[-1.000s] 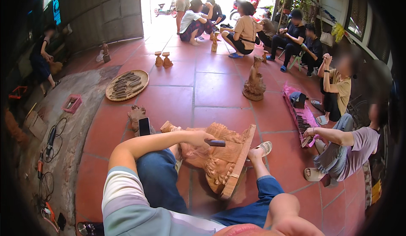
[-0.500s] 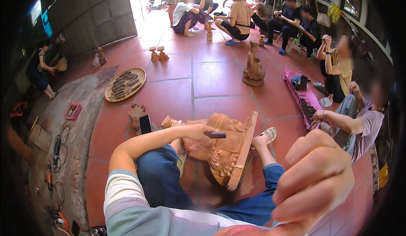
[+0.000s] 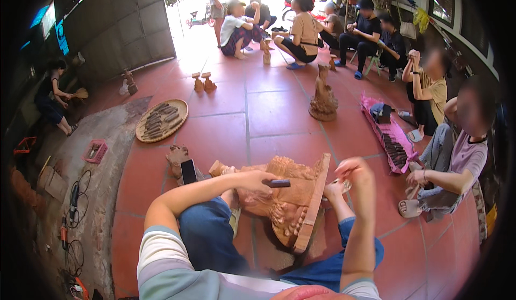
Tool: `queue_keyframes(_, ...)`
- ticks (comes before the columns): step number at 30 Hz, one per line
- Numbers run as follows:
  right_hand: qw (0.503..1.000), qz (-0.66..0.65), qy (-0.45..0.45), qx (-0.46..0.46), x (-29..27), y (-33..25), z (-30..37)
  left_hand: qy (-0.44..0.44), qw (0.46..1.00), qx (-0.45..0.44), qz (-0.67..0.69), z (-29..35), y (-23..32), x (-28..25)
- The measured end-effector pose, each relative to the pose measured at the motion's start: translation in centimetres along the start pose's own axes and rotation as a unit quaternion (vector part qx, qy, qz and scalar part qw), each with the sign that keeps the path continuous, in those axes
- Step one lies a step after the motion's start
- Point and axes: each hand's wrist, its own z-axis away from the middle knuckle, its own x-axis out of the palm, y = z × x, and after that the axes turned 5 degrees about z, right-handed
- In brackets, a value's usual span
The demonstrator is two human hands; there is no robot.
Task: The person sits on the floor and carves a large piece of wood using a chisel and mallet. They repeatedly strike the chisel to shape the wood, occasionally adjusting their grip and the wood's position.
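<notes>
A carved wooden statue (image 3: 279,208) lies on its side on the floor between my knees, its flat base slab (image 3: 313,203) facing right. My left hand (image 3: 255,182) rests over the statue and is closed round a short dark bar (image 3: 277,183), whose end sticks out to the right; its exact kind does not show. Just right of the base slab, my right hand (image 3: 355,171) is raised with bent fingers drawn together. Whatever those fingers may hold is too small or blurred to make out.
A phone (image 3: 188,171) leans by a small carving (image 3: 176,159) at my left. Farther off are a round basket (image 3: 186,118) of dark tools, an upright statue (image 3: 323,98) and a pink sheet (image 3: 371,106) with tools. Several people sit around; cables (image 3: 80,198) lie at left.
My right hand has moved from close before the camera, down and away, to beside the statue's base. The left hand keeps its hold on the dark bar. A person at right has lowered a hand.
</notes>
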Motion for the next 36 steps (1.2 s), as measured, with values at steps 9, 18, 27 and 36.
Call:
queue_keyframes(9,0.898,0.403,0.024,0.177,3.9,18.7,14.8,0.012,0.998,0.036,-0.045,-0.4,-1.3,0.7)
queue_keyframes(18,0.906,0.39,0.048,0.16,4.4,19.3,15.5,-0.017,0.998,-0.045,-0.039,0.0,2.4,0.8)
queue_keyframes(27,0.906,0.395,0.052,0.142,4.5,19.2,15.5,0.009,0.996,-0.008,-0.087,-0.4,0.3,0.9)
queue_keyframes(36,0.91,0.385,0.055,0.145,4.7,19.0,15.4,0.004,0.995,0.05,-0.081,-0.7,-1.1,1.3)
